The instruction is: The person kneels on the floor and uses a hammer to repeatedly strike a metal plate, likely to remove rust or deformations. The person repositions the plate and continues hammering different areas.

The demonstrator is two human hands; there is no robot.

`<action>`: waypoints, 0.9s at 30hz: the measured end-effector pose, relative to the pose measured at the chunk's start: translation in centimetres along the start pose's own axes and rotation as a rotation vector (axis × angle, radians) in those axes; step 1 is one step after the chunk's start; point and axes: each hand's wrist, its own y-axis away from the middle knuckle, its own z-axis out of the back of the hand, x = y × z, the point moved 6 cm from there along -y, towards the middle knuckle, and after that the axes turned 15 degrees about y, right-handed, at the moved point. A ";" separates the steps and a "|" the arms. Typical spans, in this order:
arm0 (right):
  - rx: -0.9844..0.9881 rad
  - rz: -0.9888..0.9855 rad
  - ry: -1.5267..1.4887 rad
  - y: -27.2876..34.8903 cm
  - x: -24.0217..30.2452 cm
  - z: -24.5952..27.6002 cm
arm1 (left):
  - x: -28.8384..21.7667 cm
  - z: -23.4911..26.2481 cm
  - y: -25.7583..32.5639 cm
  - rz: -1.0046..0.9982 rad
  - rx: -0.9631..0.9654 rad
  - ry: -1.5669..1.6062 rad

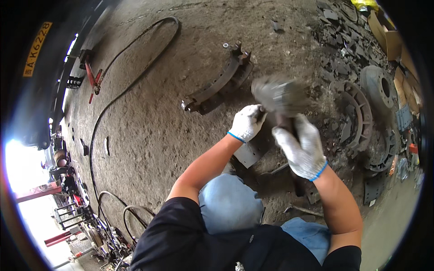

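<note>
My left hand [247,122], in a white work glove, is closed beside the lower edge of a blurred grey hammer head [279,94]. My right hand [300,147], gloved the same way, grips the dark handle [298,185] just below that head. The hammer head is smeared by motion above a flat metal plate [248,153] on the ground. What my left hand pinches cannot be made out. A curved brake shoe [217,81] lies on the dirt just beyond the hands.
A black hose [118,97] loops over the dirty concrete floor at left. Brake drums and a ribbed round part [357,113] sit to the right, with cardboard boxes [386,36] and scrap behind. Red tools [92,77] lie far left. My knees in blue trousers [228,203] are below.
</note>
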 end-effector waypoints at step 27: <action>0.186 -0.281 0.007 -0.9 0.0 -0.5 | 0.2 1.5 0.0 0.092 -0.047 -0.060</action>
